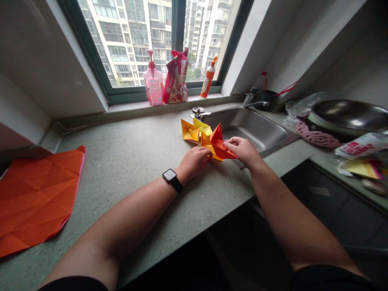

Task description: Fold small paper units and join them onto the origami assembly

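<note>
Several folded paper boats stand close together on the countertop beside the sink. My left hand (195,161), with a black watch on its wrist, has its fingers closed at the near side of a light orange paper boat (206,142). Between the thumb and fingers of my right hand (244,150) is the near right end of a red-orange paper boat (217,139). Behind them are a yellow paper boat (203,127) and a yellow-orange paper boat (189,132). My left fingertips are partly hidden behind the hand.
Creased orange paper sheets (39,198) lie at the left of the countertop (121,145). Behind the boats is a steel sink (242,121) with a tap. A pink pump bottle (154,85), a red bag (176,79) and an orange-white bottle (208,80) line the windowsill. At right sits a metal basin (351,115).
</note>
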